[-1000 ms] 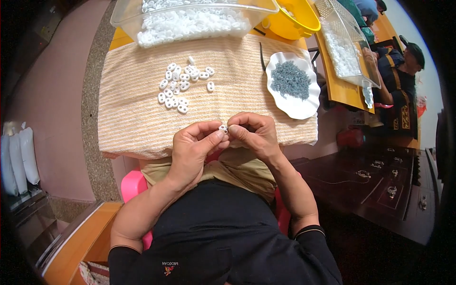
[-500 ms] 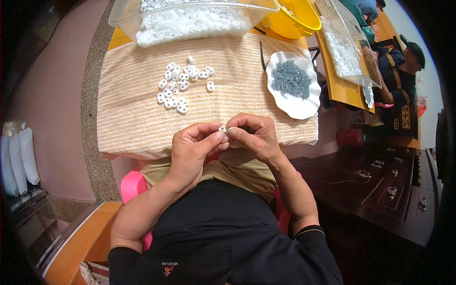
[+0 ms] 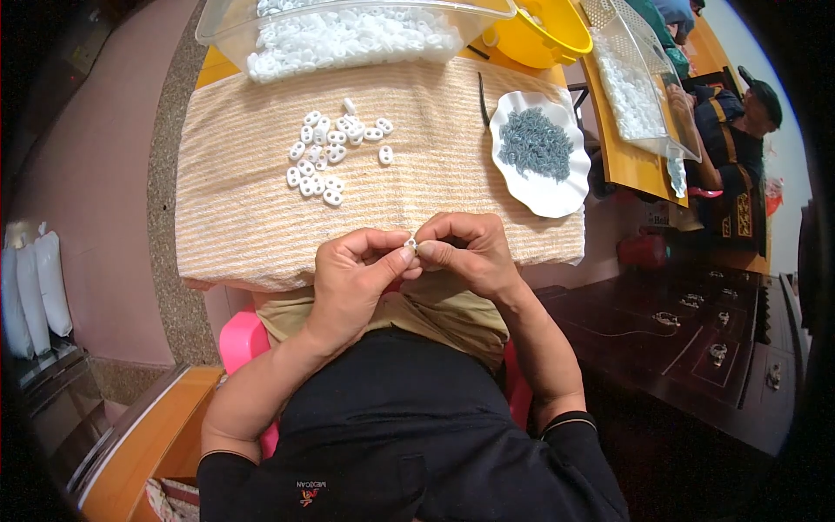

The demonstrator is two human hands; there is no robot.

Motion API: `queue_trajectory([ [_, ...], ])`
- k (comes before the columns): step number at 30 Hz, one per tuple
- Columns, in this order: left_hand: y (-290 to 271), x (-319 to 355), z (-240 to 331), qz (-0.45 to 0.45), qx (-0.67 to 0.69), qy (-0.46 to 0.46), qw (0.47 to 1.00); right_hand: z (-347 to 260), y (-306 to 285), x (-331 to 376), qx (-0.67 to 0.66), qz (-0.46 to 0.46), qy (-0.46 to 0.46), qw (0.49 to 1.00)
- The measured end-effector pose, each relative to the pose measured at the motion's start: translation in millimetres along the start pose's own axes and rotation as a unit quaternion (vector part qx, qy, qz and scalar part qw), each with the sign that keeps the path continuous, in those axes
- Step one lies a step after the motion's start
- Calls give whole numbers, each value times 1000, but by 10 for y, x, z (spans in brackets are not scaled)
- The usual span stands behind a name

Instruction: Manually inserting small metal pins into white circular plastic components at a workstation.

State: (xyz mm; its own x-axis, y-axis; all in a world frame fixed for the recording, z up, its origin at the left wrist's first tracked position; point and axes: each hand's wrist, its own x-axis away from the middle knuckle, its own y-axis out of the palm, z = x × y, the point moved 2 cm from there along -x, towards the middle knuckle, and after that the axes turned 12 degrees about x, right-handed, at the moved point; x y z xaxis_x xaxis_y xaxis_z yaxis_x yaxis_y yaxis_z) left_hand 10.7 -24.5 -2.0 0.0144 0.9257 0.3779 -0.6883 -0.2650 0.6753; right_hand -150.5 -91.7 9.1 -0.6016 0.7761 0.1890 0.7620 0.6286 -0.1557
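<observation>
A small white two-hole plastic piece [image 3: 410, 243] is pinched between the thumb and forefinger of my left hand [image 3: 355, 265], just over the near edge of the cloth. My right hand [image 3: 467, 254] meets it from the other side, thumb and forefinger pressed together at the piece. Whatever those right fingertips grip is too small and covered to make out. Farther back on the striped cloth [image 3: 235, 191] lies a loose group of similar white two-hole pieces [image 3: 336, 153]. To the right, a white wavy-edged plate [image 3: 557, 202] bears a heap of small grey-blue translucent parts [image 3: 534, 144].
A clear bin [image 3: 348, 43] full of white pieces stands at the far edge, beside a yellow basin [image 3: 544, 39]. A thin black strip [image 3: 483, 100] lies near the plate. Another person [image 3: 739, 113] sits at the right by a second bin [image 3: 635, 96]. Dark wooden furniture [image 3: 644, 339] is at my right.
Both hands stay at the near cloth edge. My fingertips have closed in slightly round the white piece, so less of it shows. The view has shifted a little.
</observation>
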Motion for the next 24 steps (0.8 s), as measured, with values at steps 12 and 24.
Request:
queue_trajectory([
  [12,15,-30,22,-13,8,21,1000,-64,43,23,-38,16,19,999],
  [24,-26,-48,37,24,72,23,997,-109,-143,-125,16,44,17,999],
])
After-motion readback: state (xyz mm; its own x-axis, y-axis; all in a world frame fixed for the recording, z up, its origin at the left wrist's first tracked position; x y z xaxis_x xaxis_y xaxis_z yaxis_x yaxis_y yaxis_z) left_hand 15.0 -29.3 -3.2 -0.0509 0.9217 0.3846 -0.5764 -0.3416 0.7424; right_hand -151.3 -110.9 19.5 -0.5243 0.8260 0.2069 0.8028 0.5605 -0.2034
